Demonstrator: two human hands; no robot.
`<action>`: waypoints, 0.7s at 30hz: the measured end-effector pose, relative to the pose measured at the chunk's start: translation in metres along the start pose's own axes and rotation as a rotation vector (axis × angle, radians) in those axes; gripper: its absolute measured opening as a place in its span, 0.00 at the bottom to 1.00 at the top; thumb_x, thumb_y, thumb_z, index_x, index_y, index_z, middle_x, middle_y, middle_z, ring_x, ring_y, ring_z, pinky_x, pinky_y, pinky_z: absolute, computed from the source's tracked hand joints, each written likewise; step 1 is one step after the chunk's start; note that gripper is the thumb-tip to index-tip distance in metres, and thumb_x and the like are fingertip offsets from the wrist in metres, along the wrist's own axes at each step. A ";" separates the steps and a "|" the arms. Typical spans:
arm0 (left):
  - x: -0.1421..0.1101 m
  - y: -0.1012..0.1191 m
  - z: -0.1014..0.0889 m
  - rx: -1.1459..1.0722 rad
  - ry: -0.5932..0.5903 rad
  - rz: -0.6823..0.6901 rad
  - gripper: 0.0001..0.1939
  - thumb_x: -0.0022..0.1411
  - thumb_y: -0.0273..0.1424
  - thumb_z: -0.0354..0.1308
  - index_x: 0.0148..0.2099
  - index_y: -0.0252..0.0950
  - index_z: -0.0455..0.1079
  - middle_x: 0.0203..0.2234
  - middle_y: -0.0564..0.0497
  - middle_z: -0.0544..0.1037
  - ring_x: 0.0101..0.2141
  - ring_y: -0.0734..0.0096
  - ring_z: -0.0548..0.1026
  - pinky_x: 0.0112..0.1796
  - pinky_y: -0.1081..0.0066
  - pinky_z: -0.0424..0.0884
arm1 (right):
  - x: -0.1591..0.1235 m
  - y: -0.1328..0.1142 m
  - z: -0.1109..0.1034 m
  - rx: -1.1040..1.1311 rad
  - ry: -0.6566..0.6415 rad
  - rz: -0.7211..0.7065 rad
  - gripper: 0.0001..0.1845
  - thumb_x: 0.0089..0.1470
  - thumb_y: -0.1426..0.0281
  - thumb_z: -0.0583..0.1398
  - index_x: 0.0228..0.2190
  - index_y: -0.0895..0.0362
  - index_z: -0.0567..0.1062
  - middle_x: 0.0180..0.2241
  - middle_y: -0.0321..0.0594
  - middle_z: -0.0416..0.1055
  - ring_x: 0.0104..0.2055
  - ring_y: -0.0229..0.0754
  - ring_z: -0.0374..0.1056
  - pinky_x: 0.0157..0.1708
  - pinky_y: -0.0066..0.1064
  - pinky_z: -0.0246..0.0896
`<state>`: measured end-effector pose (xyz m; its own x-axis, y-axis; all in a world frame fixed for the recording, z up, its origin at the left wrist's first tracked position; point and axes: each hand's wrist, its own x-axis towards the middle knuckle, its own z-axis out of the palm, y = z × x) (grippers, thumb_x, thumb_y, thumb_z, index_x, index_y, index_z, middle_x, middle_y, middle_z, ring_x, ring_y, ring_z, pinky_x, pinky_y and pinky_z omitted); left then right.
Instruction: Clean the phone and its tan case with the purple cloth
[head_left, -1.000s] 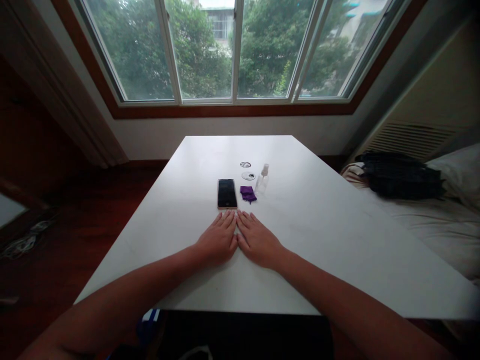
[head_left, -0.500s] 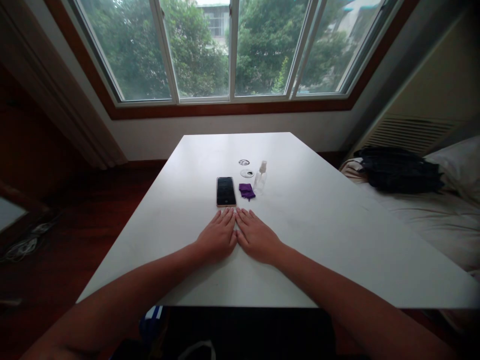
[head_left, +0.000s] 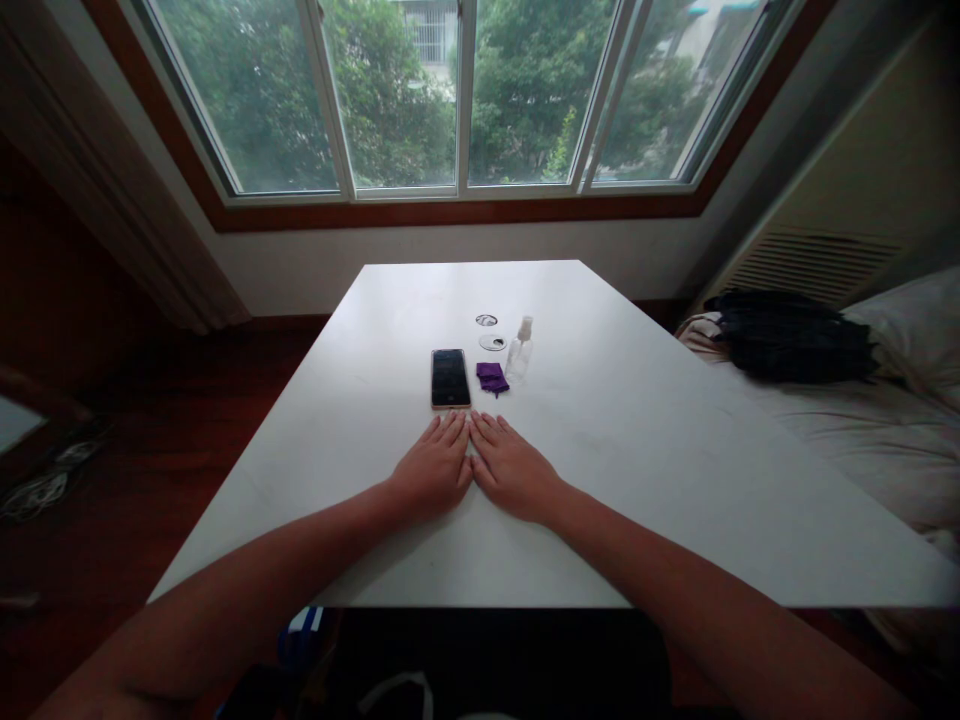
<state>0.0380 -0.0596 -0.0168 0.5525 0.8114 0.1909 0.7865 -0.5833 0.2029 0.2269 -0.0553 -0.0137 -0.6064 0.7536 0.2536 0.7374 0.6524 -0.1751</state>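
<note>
My left hand (head_left: pixel 435 466) lies flat on the white table (head_left: pixel 637 440), palm down, fingers stretched forward. Beside it, my right hand (head_left: pixel 514 468) rests the same way, and the two meet at fingertips and thumbs. Neither holds anything. Just beyond the left fingertips is a smartphone (head_left: pixel 450 378) with a dark screen facing up. A folded purple cloth (head_left: pixel 492 377) lies to the phone's right. Next to the cloth stands a clear spray bottle (head_left: pixel 519 352). Behind them are two flat round pieces, a pale disc (head_left: pixel 493 342) and a dark-rimmed disc (head_left: pixel 486 320), whose kind I cannot make out.
A wide window (head_left: pixel 465 100) spans the wall beyond the table. At right, a dark bundle (head_left: pixel 795 335) lies on a bed with pale covers (head_left: pixel 847 440). Pale coiled cables (head_left: pixel 45 490) lie on the reddish floor at left, near a curtain (head_left: pixel 142 200).
The view has shifted slightly, so everything sits a little higher and further left in the picture. Both hands and the objects keep their places on the table.
</note>
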 end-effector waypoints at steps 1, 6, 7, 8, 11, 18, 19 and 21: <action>0.000 0.000 0.000 0.000 -0.003 0.001 0.32 0.71 0.34 0.45 0.73 0.25 0.53 0.72 0.33 0.56 0.72 0.53 0.53 0.70 0.50 0.50 | 0.000 0.000 0.000 0.001 -0.001 0.001 0.32 0.66 0.68 0.50 0.67 0.71 0.62 0.69 0.60 0.57 0.73 0.56 0.53 0.72 0.53 0.47; 0.000 0.000 -0.003 -0.003 -0.041 -0.011 0.34 0.72 0.34 0.44 0.74 0.21 0.51 0.72 0.32 0.53 0.73 0.52 0.51 0.71 0.51 0.47 | 0.001 0.000 0.001 -0.008 -0.028 0.006 0.33 0.67 0.67 0.50 0.67 0.73 0.60 0.70 0.59 0.56 0.73 0.55 0.52 0.73 0.51 0.45; 0.000 0.000 -0.003 -0.003 -0.045 -0.013 0.34 0.72 0.34 0.44 0.74 0.21 0.51 0.72 0.32 0.53 0.73 0.52 0.51 0.71 0.51 0.47 | 0.002 0.000 0.001 -0.012 -0.033 0.006 0.33 0.67 0.67 0.50 0.67 0.73 0.60 0.70 0.59 0.56 0.73 0.56 0.51 0.73 0.51 0.45; 0.000 0.000 -0.003 -0.003 -0.045 -0.013 0.34 0.72 0.34 0.44 0.74 0.21 0.51 0.72 0.32 0.53 0.73 0.52 0.51 0.71 0.51 0.47 | 0.002 0.000 0.001 -0.016 -0.036 0.005 0.34 0.66 0.67 0.50 0.67 0.73 0.60 0.70 0.60 0.55 0.73 0.56 0.51 0.73 0.51 0.45; -0.001 0.000 -0.002 0.000 -0.022 -0.007 0.33 0.71 0.34 0.44 0.73 0.22 0.52 0.72 0.32 0.55 0.72 0.53 0.52 0.71 0.52 0.48 | 0.002 0.000 0.001 -0.019 -0.040 0.004 0.34 0.66 0.67 0.50 0.67 0.74 0.60 0.70 0.60 0.55 0.73 0.56 0.51 0.73 0.51 0.45; -0.001 -0.001 -0.001 -0.003 0.005 0.002 0.33 0.71 0.34 0.45 0.73 0.25 0.53 0.72 0.34 0.56 0.72 0.54 0.53 0.71 0.52 0.49 | 0.002 -0.001 -0.001 0.007 -0.030 0.003 0.33 0.67 0.67 0.50 0.67 0.71 0.61 0.70 0.59 0.56 0.74 0.55 0.51 0.73 0.52 0.45; -0.001 -0.001 -0.001 -0.001 -0.005 -0.002 0.33 0.72 0.34 0.45 0.73 0.24 0.53 0.72 0.33 0.56 0.72 0.54 0.53 0.71 0.52 0.48 | 0.002 -0.001 -0.001 0.006 -0.032 0.005 0.33 0.67 0.67 0.50 0.67 0.72 0.61 0.70 0.59 0.56 0.74 0.55 0.51 0.73 0.51 0.45; -0.001 -0.001 -0.001 0.004 -0.020 -0.005 0.33 0.72 0.34 0.45 0.73 0.23 0.52 0.72 0.33 0.55 0.72 0.53 0.52 0.71 0.52 0.48 | 0.002 -0.001 -0.001 0.004 -0.036 0.006 0.33 0.67 0.67 0.50 0.67 0.72 0.60 0.70 0.60 0.56 0.74 0.55 0.51 0.73 0.51 0.45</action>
<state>0.0365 -0.0596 -0.0157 0.5543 0.8146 0.1707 0.7900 -0.5795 0.2002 0.2253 -0.0549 -0.0117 -0.6127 0.7597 0.2179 0.7397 0.6483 -0.1804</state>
